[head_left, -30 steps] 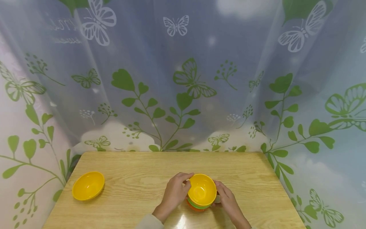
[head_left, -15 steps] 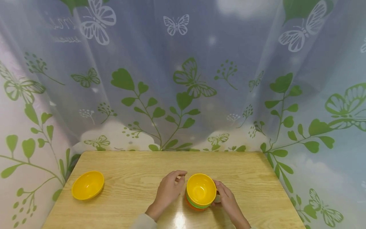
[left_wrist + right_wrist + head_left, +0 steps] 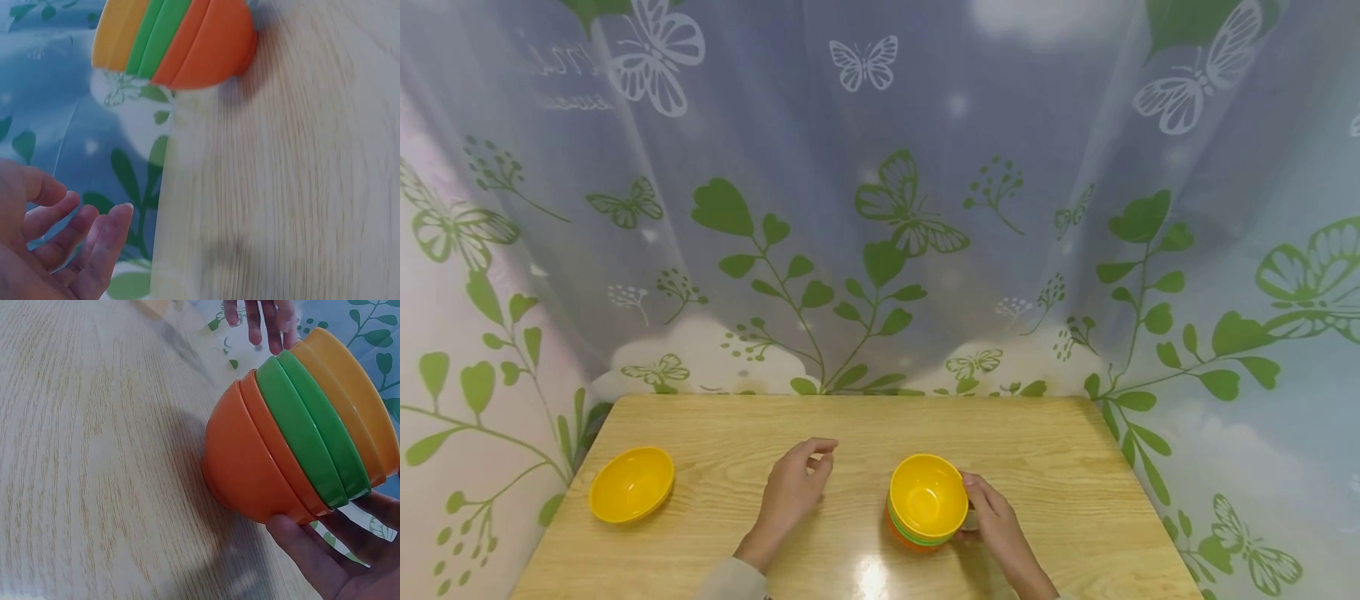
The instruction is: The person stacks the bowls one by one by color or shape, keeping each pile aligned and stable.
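A nested stack of bowls [image 3: 928, 497] stands on the wooden table, orange at the bottom, green in the middle and yellow on top. My right hand [image 3: 1000, 529] holds the stack's right side. In the right wrist view its thumb lies against the orange bowl [image 3: 256, 462], with other fingers at the green [image 3: 312, 428] and yellow [image 3: 350, 400] ones. Left of the stack, my left hand [image 3: 793, 483] is apart from it, fingers loosely bent and holding nothing. Farther left a single yellow bowl [image 3: 632, 486] sits on the table.
The wooden table [image 3: 737, 425] runs back to a blue-grey curtain [image 3: 775, 125] printed with butterflies and green leaves. Curtain also hangs along the left and right sides.
My left hand has let go of the stack and moved left, toward the single yellow bowl. The stack has shifted very slightly left, and my right hand has stayed at its side.
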Demonstrator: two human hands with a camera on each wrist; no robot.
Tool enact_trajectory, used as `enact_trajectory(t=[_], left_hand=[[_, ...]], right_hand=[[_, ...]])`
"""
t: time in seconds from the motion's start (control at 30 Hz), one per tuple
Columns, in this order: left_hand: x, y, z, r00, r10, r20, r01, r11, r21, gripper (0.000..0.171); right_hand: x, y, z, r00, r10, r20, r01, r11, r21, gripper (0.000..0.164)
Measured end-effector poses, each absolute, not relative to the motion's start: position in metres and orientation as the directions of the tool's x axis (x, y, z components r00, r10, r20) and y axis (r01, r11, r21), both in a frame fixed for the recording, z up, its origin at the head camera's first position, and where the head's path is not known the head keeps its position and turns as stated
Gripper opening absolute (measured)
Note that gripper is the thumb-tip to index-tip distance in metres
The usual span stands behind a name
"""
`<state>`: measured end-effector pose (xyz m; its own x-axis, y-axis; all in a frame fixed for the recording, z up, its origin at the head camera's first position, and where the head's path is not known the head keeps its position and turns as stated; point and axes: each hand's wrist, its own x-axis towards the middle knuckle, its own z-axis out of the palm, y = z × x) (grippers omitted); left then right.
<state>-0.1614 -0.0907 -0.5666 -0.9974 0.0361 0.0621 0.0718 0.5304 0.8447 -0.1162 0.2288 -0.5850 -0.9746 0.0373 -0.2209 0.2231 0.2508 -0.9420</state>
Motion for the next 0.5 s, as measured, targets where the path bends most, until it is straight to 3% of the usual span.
enact_trajectory(t=[0.5], left_hand=[[-0.168, -0.156, -0.566, -0.995, -0.099, 0.003, -0.052, 0.553, 0.831, 0.033]], right_hand=[[-0.116, 0.230, -0.585, -0.976, 0.005, -0.219, 0.215, 0.226, -0.950, 0.056]])
